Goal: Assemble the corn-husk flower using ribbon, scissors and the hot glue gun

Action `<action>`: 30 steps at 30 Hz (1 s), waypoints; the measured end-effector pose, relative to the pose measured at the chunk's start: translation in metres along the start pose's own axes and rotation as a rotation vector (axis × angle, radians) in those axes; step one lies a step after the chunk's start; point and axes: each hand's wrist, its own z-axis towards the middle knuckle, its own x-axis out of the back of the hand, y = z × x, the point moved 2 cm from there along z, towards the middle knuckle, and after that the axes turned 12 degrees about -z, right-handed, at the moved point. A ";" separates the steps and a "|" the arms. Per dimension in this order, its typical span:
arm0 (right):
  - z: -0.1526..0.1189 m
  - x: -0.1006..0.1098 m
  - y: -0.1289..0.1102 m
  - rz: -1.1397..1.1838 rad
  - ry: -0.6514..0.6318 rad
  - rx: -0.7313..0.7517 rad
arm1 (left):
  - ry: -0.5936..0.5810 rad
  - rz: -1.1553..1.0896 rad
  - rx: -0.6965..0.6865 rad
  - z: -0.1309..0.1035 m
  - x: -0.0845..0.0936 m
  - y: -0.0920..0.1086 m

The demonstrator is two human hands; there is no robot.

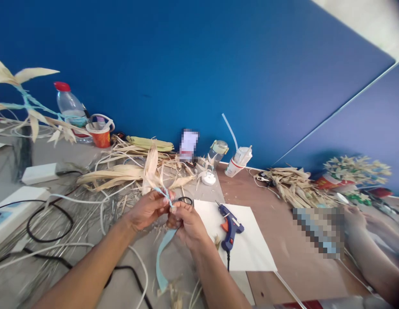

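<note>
Close in front of me, my left hand (149, 210) pinches a thin stem (169, 198) wrapped in light blue strip, with pale dried husk leaves at its upper end. Fingertips of my right hand (188, 221) close on the lower end of the wrapping, right beside the left fingers. From under the right hand a light blue strip (161, 259) hangs in a curve. Just right of that hand, a dark blue glue gun (231, 227) with an orange trigger lies on a white sheet (254, 240).
Dried corn husks (116, 177) lie behind my hands. Cables and a white power strip (17, 214) are at left. A red-capped bottle (69, 103), an orange cup (101, 137) and a white cup (234, 166) stand along the blue wall. Another person's arms (367, 244) are at right.
</note>
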 end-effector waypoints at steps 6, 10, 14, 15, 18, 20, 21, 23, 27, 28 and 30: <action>0.003 0.005 0.004 -0.293 0.220 0.128 | 0.029 0.175 -0.097 0.004 0.001 -0.004; -0.003 0.004 0.003 -0.697 0.385 0.275 | 0.114 0.266 -0.115 0.006 0.005 -0.008; -0.003 0.004 0.005 -0.630 0.322 0.219 | 0.099 0.122 -0.012 0.004 0.003 -0.009; -0.001 0.005 0.006 -0.545 0.283 0.181 | 0.056 0.062 0.018 0.003 0.002 -0.009; 0.004 0.008 0.008 -0.301 0.173 0.099 | -0.086 -0.050 0.087 0.001 0.002 -0.006; 0.006 0.010 0.008 -0.225 0.124 0.056 | -0.117 -0.030 0.102 0.000 0.003 -0.005; 0.007 0.012 0.008 -0.218 0.111 0.038 | -0.113 -0.007 0.099 0.000 0.003 -0.004; 0.007 0.015 0.008 -0.243 0.104 0.017 | -0.082 0.033 0.078 0.001 0.003 -0.004; 0.008 0.022 0.009 -0.323 0.138 0.007 | -0.005 0.117 0.025 0.004 0.004 -0.005; 0.009 0.023 0.009 -0.341 0.146 0.008 | 0.010 0.160 0.017 0.004 0.005 -0.006; 0.009 0.024 0.010 -0.382 0.168 0.019 | 0.039 0.255 0.000 0.006 0.008 -0.008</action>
